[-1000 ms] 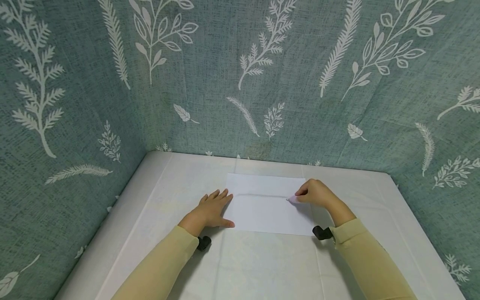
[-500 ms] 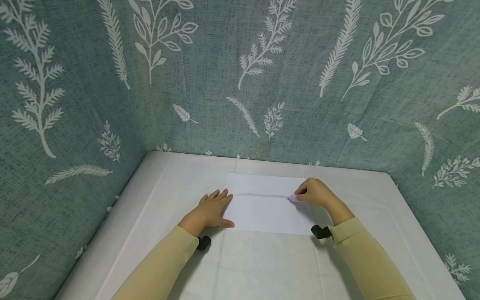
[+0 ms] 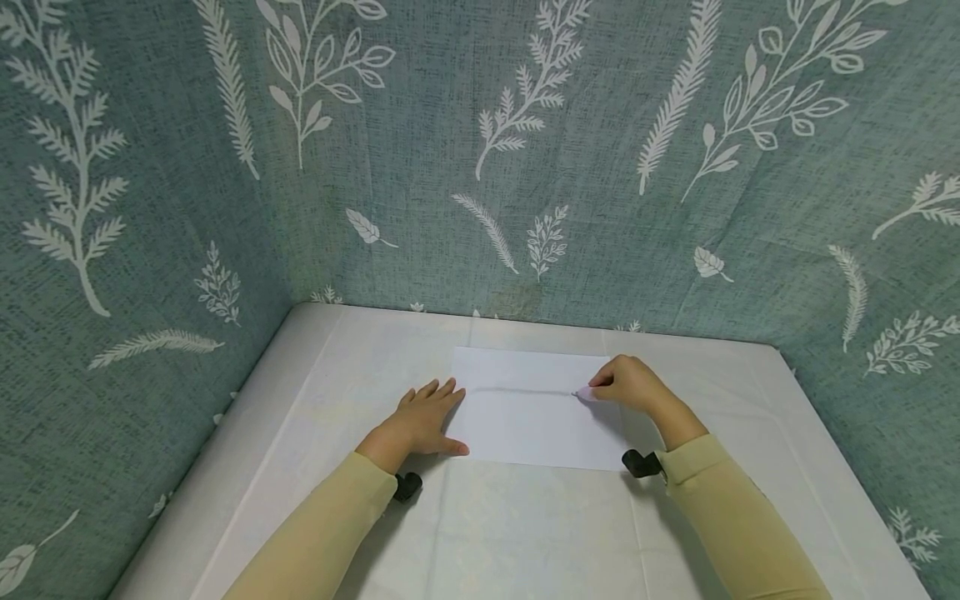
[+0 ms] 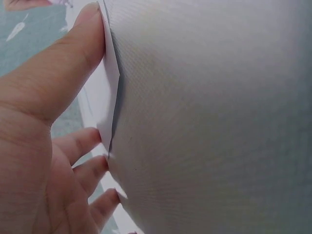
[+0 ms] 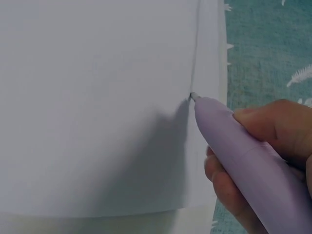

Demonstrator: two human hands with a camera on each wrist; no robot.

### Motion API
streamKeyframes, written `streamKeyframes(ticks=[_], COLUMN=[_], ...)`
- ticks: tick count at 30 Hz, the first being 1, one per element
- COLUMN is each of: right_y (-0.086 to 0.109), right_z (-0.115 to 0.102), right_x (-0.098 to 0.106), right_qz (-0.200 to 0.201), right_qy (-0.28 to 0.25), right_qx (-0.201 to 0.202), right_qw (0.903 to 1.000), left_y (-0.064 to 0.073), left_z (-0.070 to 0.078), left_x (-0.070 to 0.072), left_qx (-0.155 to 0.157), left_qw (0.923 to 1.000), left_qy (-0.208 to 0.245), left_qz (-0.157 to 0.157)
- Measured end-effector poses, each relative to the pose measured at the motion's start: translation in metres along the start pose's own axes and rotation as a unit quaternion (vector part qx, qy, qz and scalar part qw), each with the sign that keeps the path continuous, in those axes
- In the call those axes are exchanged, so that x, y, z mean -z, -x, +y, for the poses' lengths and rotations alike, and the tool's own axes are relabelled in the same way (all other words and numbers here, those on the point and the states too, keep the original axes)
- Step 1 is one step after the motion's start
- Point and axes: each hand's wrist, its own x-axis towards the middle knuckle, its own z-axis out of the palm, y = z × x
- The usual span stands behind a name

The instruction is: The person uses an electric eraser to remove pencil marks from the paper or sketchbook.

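A white sheet of paper (image 3: 536,429) lies on the table, with a faint grey line (image 3: 517,390) running across it. My right hand (image 3: 630,385) grips a thick pale purple pen (image 5: 234,141) between thumb and fingers. The pen's thin metal tip (image 5: 195,96) meets the paper at the end of that line, as the right wrist view shows. My left hand (image 3: 420,421) is spread flat at the sheet's left edge. Its thumb (image 4: 73,58) rests on the paper, whose edge lifts a little from the cloth in the left wrist view.
A white cloth (image 3: 525,533) covers the table, with creases in it. Green leaf-patterned fabric (image 3: 420,225) stands behind and to both sides. A black wrist mount (image 3: 407,486) sits under the left sleeve, and another mount (image 3: 641,464) under the right.
The right hand with the pen has shifted very slightly toward the far side and left. My left hand and the sheet have stayed in place.
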Motion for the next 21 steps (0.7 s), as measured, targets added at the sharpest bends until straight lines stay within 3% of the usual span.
streamKeyframes(ticks=[21], right_y=[-0.0031], right_z=[-0.0006], right_x=[0.0003], right_qz=[0.002], right_qy=[0.011], right_qx=[0.004], right_qw=[0.9999], left_y=[0.0], left_z=[-0.0021], left_x=[-0.002], left_qx=[-0.003], left_qw=[1.0], left_qy=[0.002], left_qz=[0.002])
